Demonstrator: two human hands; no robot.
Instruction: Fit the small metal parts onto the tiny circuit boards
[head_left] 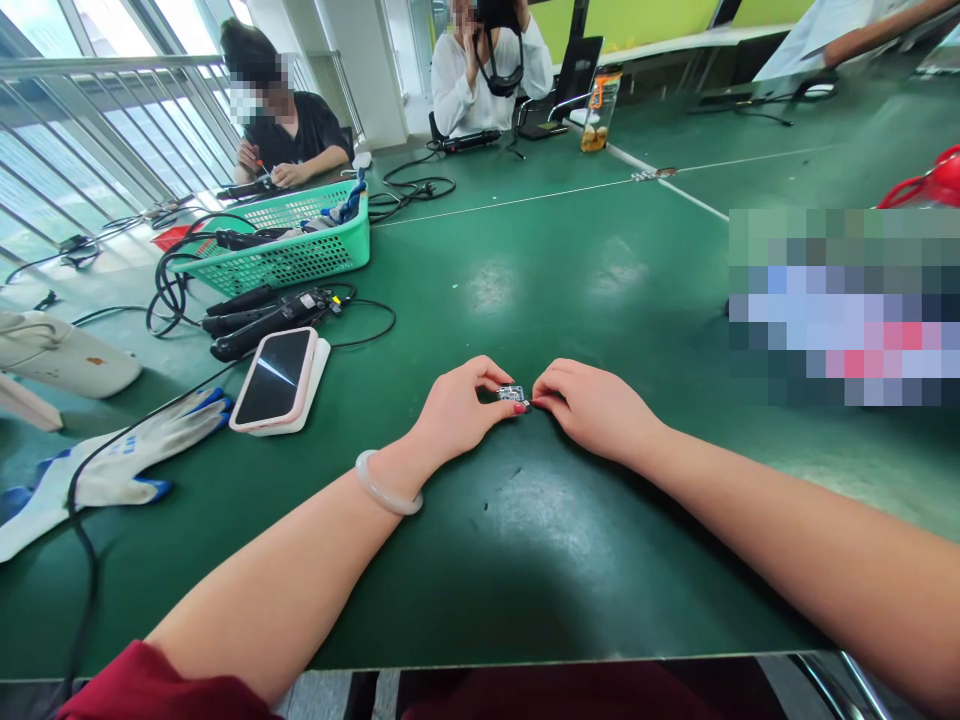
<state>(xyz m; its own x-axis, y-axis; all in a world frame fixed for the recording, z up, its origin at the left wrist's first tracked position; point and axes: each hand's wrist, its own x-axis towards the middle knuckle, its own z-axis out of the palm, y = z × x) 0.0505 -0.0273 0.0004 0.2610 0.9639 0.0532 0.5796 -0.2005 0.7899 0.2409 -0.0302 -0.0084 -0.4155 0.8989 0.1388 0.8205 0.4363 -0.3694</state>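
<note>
Between thumb and fingers, my left hand (466,408) pinches a small circuit board (511,393) just above the green table (525,580). A pale bangle circles that wrist. My right hand (589,405) is closed in a pinch at the board's right edge. Its fingertips are close to or touching the board, and whatever lies between them is too small to make out. To the left of my left hand lies a phone (276,375) with a pink rim, resting on a white box.
At the left are a white and blue work glove (142,450), black corded tools (262,320) and a green basket (300,245) of tools and cables. Two people sit across the table. A bottle (598,115) stands at the back; a blurred patch covers the right side.
</note>
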